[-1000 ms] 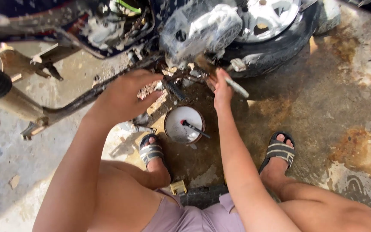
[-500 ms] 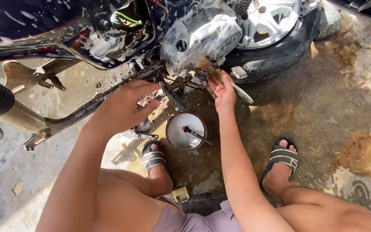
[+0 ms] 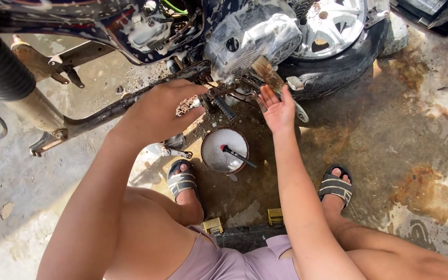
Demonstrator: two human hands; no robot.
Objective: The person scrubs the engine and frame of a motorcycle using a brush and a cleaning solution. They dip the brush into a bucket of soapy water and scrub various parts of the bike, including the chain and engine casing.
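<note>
Head view: the right hand [image 3: 278, 110] holds a brush [image 3: 268, 74] against the soapy engine [image 3: 255, 36], fingers loosely curled around its handle. The left hand [image 3: 156, 111], half open, rests on the frame bar just left of the engine. A bowl [image 3: 225, 151] of foamy water sits on the ground below the engine.

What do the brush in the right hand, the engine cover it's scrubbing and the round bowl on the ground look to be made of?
Brush: apparently wood, brown and worn, bristles unclear. Engine cover: likely cast metal, dull silver-grey under soap foam. Bowl: possibly metal or enamel, pale inside with a dark, rusty-looking rim. Right hand holds the brush.
</note>
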